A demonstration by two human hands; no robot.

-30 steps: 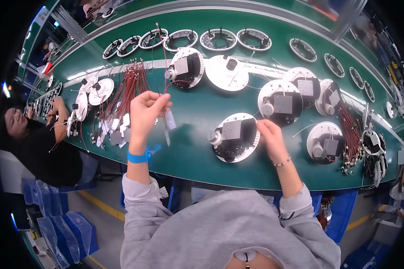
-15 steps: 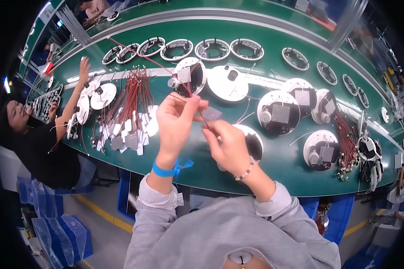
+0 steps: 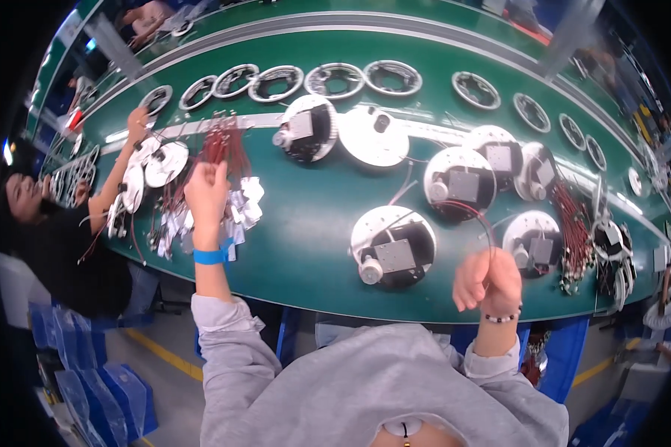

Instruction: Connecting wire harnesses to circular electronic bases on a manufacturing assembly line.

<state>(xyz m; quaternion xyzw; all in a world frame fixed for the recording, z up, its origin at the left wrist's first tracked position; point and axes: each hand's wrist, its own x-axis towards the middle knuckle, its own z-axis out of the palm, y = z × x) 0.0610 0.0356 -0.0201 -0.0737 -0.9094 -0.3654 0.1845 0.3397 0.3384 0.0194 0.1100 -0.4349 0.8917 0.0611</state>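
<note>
My left hand (image 3: 207, 194), a blue band at its wrist, is closed in front of the bundle of red wires (image 3: 220, 141). White and grey tabs (image 3: 244, 201) on the wire ends lie around it; whatever is between its fingers is hidden. At the right, my right hand (image 3: 490, 279), wearing a bead bracelet, is closed on a thin red wire (image 3: 473, 208) that arches up and left over a round white-and-black unit (image 3: 461, 179). Between my hands, nearer the table's front edge, sits another round unit (image 3: 394, 249) with a grey plate and a small cylinder.
Several white rings (image 3: 334, 80) line the back of the green table (image 3: 298, 253). A plain white disc (image 3: 373, 138) lies beside a tilted round unit (image 3: 309, 127). More red wires (image 3: 570, 231) are heaped at the right. A co-worker (image 3: 67, 238) reaches in from the left.
My hands have moved apart from over the middle: the left to the wire bundle, the right to the right with a red wire. The grey plate between them is no longer visible there.
</note>
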